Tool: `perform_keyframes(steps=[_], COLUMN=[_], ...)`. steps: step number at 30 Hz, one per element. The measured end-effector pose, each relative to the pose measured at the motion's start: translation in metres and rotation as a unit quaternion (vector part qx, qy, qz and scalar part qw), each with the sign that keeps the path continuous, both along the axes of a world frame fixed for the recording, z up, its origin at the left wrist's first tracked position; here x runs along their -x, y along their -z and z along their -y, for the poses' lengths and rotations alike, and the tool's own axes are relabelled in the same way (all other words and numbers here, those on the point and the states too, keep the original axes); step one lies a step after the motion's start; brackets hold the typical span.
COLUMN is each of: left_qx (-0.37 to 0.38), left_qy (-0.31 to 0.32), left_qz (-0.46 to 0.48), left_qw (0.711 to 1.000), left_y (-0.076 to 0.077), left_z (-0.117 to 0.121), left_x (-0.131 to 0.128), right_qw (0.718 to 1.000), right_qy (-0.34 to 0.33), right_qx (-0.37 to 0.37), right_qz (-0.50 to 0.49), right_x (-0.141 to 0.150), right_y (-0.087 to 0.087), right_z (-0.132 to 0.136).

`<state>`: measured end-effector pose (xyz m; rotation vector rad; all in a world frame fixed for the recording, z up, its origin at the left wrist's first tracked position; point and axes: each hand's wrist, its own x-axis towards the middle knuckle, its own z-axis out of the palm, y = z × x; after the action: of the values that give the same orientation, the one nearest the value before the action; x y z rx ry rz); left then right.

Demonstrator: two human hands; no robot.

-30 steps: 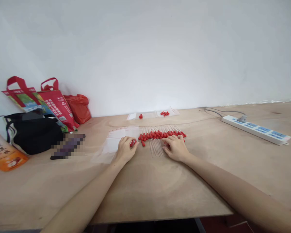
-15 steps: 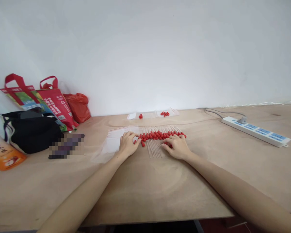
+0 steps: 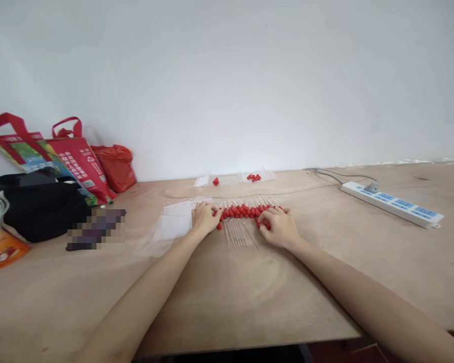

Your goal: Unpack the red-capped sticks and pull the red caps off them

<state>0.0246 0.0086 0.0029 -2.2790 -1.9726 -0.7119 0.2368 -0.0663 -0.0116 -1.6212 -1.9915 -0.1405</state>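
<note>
The sticks (image 3: 242, 210) lay on the table (image 3: 242, 297) between the hands, their red heads bunched in a row running left to right; many thin stems pointed away toward the wall (image 3: 227, 101), others toward the person, one slanting rightward. The left hand (image 3: 204, 219) and right hand (image 3: 279, 228) were apart, fingers curled at opposite row ends; their grip could not be told

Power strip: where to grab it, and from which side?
I'd grip the power strip across its narrow width around mid-length, from above, closing on its two long sides. It lies flat, long and slim, set diagonally, with nothing over its middle. Avoid the far end, where the plug stands up.
</note>
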Motion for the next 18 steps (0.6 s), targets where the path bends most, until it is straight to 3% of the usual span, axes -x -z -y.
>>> perform_keyframes(steps=[5, 8, 12, 18], left_qx=[-0.033, -0.090, -0.156, -0.150], left_qy=[-0.026, -0.014, 0.109, 0.263], left_qz=[0.019, 0.045, 0.079, 0.047], left_qw=[0.999, 0.995, 0.979, 0.952], left_y=[0.001, 0.001, 0.006, 0.017], left_z=[0.004, 0.015, 0.038, 0.065], left_x=[0.010, 0.025, 0.041, 0.032], right_qw=[0.999, 0.999, 0.996, 0.983], right_qy=[-0.033, -0.037, -0.051, -0.131], right_qx=[-0.012, -0.020, -0.068, -0.117], right_qz=[-0.006, -0.005, -0.027, 0.042], right_x=[0.008, 0.010, 0.013, 0.018], right_y=[-0.001, 0.002, 0.005, 0.005], right_z=[0.007, 0.008, 0.008, 0.011])
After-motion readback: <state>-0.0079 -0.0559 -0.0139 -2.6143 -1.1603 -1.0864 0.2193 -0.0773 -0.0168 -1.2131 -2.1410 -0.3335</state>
